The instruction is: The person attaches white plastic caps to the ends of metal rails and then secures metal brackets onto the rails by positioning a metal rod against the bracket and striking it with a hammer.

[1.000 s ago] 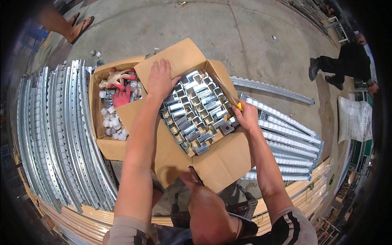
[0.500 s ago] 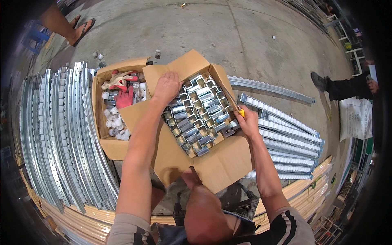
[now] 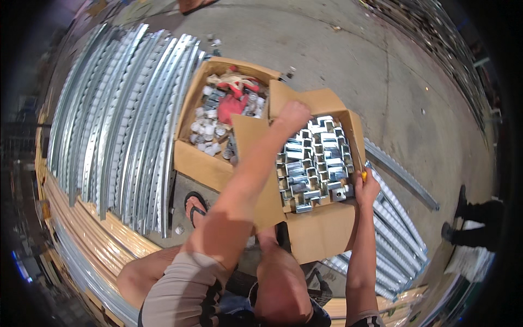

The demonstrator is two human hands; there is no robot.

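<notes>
A cardboard box (image 3: 321,231) with its flaps folded out stands in front of me, filled with rows of shiny metal brackets (image 3: 305,169). My left hand (image 3: 294,115) is closed over its far left edge, beside a raised flap; the fingertips are partly hidden. At the right edge, my right hand (image 3: 368,188) is wrapped round the yellow handle of a screwdriver (image 3: 364,175) and rests against the box wall. Left of this box sits a second open box (image 3: 185,131). It contains white plastic rollers (image 3: 204,128), metal pieces and red-and-cream work gloves (image 3: 231,109).
Long metal roller tracks (image 3: 125,120) lie stacked on the left. More tracks (image 3: 400,229) fan out on the right, with a single rail (image 3: 403,174) beyond them. Wrapped beige lengths (image 3: 103,223) lie near me. Another person's dark-clad legs (image 3: 476,220) are at the right.
The view has swung left, so the boxes and tracks appear turned and farther right. My left hand remains at the box edge, and the right keeps the screwdriver.
</notes>
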